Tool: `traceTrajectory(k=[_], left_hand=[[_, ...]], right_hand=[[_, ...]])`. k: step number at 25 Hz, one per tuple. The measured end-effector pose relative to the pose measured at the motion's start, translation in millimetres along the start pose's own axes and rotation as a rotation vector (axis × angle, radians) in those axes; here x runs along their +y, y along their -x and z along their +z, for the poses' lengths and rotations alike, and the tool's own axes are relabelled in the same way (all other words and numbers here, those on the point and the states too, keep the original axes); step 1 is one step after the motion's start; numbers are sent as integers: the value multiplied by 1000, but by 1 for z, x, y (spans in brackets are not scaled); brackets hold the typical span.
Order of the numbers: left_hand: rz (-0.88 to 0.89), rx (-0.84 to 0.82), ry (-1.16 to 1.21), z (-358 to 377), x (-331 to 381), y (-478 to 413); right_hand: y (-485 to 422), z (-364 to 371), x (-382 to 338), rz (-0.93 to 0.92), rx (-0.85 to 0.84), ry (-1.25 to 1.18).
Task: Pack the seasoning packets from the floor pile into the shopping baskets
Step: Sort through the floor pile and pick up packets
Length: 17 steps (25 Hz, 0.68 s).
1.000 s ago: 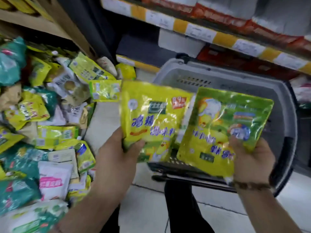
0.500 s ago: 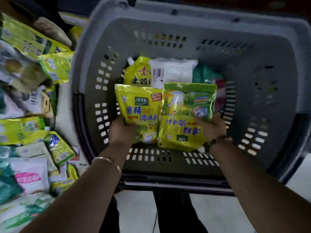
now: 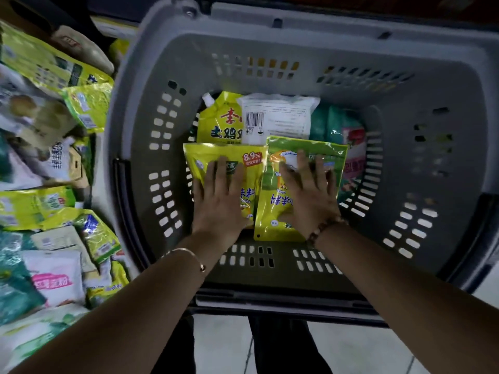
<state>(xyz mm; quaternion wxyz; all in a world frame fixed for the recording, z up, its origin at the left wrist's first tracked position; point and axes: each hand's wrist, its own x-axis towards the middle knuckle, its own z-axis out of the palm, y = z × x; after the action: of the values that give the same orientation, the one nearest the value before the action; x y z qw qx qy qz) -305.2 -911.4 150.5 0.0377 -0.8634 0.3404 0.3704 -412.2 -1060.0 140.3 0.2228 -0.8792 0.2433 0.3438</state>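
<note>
While packets [image 3: 275,117] crowd the basket [image 3: 405,103], a pile [image 3: 54,201] lies beside.

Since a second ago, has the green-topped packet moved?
Yes. The green-topped packet dropped from above the rim of the grey basket to inside it, flat under the right hand.

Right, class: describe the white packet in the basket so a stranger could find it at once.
Start at the big grey shopping basket. Look inside, at its far end. The white packet sits between a yellow spouted pouch and teal packets; it alone is plain white with a barcode.
</note>
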Motion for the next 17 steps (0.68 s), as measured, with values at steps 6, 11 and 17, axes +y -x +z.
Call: traceTrajectory(k=[6, 11, 17], left_hand=[[-117, -75, -147, 37, -6, -31], [-104, -122, -146, 30, -7, -34], [-25, -181, -70, 13, -15, -35]], right_hand=[[-24, 26, -25, 146, -49, 10], [-33, 31, -29, 200, -44, 35], [-26, 21, -30, 191, -44, 80]])
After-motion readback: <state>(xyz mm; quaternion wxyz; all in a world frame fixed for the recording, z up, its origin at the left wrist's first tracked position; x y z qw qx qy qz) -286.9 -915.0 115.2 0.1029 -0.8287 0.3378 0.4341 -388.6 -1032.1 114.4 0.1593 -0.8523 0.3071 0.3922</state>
